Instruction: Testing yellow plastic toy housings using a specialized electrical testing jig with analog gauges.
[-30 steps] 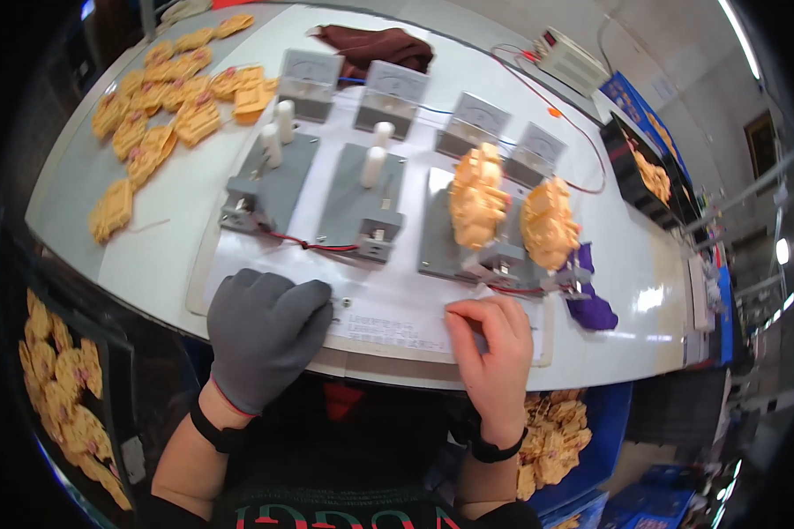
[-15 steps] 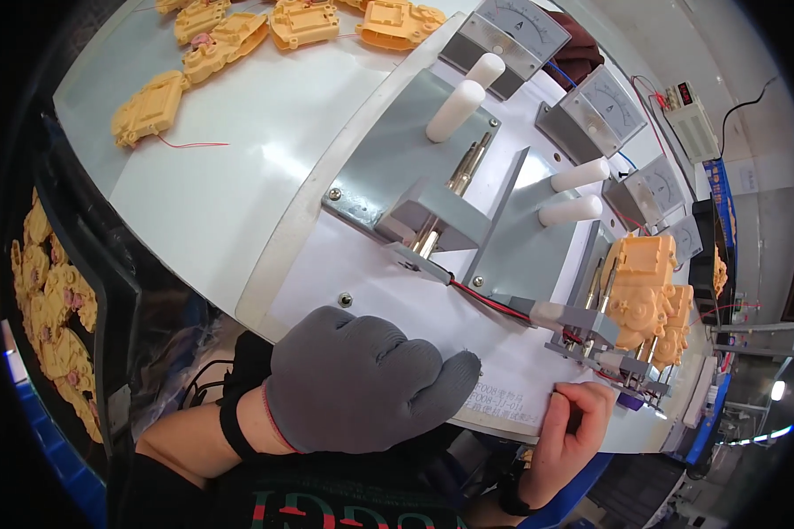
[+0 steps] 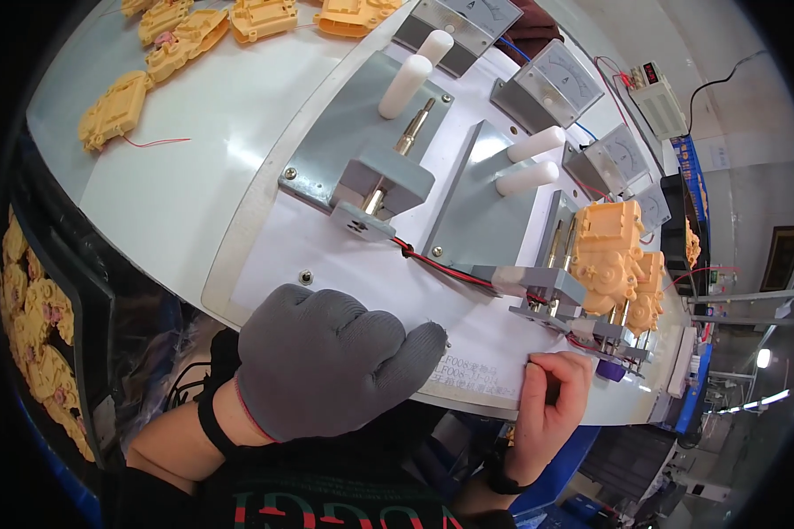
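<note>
My left hand [image 3: 326,361], in a grey knit glove, lies palm down on the front edge of a white fixture board [image 3: 273,256], holding nothing. My bare right hand [image 3: 551,401] rests with curled fingers on a printed paper label [image 3: 481,375] at the board's front right; nothing shows in it. Grey metal jigs [image 3: 384,176] with white cylindrical handles [image 3: 406,84] stand on the board. Two yellow plastic housings [image 3: 604,256] sit clamped in the right-hand jigs, just beyond my right hand. Red and black wires [image 3: 441,264] run between the jigs.
Grey analog meters [image 3: 551,75] line the board's far side, with a small power unit [image 3: 662,88] behind. Loose yellow housings [image 3: 115,110] lie on the white table at the far left. A dark bin of yellow parts [image 3: 35,326] sits below the table's left edge.
The view has swung left and closer to the board. My gloved left hand stays on the front edge and my right hand stays on the label.
</note>
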The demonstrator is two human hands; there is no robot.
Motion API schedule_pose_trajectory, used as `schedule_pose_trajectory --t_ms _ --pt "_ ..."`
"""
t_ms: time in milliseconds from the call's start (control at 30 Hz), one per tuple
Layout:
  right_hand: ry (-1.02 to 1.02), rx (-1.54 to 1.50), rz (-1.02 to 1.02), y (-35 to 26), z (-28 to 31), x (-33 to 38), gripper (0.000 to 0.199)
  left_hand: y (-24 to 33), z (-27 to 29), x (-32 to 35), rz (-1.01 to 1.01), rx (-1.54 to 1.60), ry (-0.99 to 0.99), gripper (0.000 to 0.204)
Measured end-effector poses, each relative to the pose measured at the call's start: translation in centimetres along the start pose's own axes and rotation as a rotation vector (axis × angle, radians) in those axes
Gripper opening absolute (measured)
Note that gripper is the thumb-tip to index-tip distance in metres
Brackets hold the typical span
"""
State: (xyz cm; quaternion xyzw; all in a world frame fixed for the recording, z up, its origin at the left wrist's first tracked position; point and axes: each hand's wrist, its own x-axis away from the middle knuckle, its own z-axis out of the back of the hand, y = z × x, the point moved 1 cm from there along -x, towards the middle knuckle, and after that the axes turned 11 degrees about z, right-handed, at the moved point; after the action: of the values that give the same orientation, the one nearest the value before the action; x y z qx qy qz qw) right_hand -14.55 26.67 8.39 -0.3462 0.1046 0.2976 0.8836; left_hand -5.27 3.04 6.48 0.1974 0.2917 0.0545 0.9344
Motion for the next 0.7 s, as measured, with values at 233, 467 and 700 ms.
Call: schedule_pose_trajectory --t_ms 233,467,700 --pt "0.011 -0.035 -0.007 0.0 -0.1 -0.1 0.014 0.4 -0.2 0.0 0.055 -0.037 -0.069 0.031" --pt "0.003 -0.035 0.063 0.1 0.0 -0.1 0.013 0.6 0.3 -0.5 0.074 -0.043 -0.052 0.024" --pt "0.034 -0.021 0.171 0.4 0.1 -0.1 0.013 1.3 0.6 -0.9 0.034 -0.044 0.014 0.025"
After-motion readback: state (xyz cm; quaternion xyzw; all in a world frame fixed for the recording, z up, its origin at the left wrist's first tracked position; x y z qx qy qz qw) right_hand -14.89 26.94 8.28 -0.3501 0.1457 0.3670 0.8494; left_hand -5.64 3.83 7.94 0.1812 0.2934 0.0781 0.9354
